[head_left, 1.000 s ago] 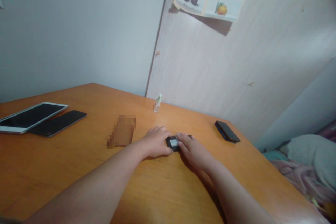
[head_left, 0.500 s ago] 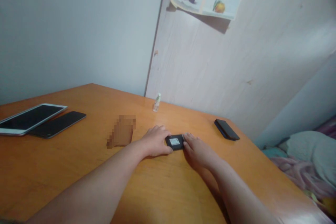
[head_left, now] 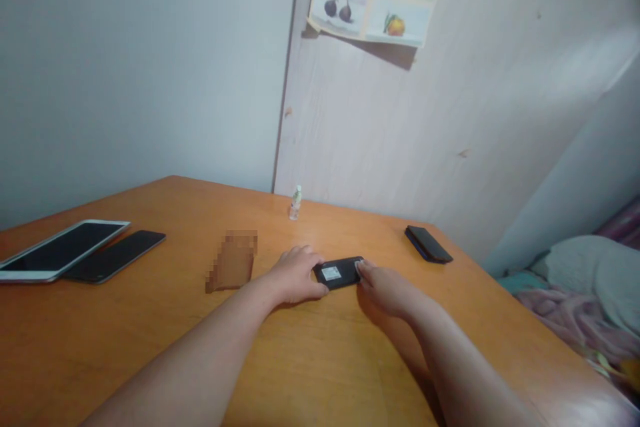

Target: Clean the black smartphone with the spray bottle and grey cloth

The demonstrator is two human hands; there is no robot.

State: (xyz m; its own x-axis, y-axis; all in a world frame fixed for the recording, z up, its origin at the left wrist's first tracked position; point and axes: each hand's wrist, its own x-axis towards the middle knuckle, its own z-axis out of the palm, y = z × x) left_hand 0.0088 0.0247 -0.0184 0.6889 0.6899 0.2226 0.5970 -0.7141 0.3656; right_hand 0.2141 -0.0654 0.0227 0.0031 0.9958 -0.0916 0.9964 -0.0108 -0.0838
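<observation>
A flat black rectangular device with a white label [head_left: 338, 273] lies on the orange-brown wooden table between my hands. My left hand [head_left: 299, 273] holds its left end, thumb on the near edge and fingers at the far edge. At the right end, the bent fingers of my right hand [head_left: 383, 285] press on the corner, near a small light round spot. The undersides of those fingers are hidden. To the left of my left hand lies a brown flat item [head_left: 235, 263], partly blurred out by pixel blocks.
A white-framed tablet [head_left: 65, 247] and a dark phone [head_left: 117, 257] overlap at the far left. Behind my hands stands a small clear bottle [head_left: 295, 203]. A dark wallet-like case [head_left: 428, 244] lies near the right edge. Bedding [head_left: 590, 293] is beyond that edge; walls close off the back.
My right hand has slid a little to the right and its fingers are more bent, uncovering more of the device. My left hand stays at its end. The camera view has tilted up slightly.
</observation>
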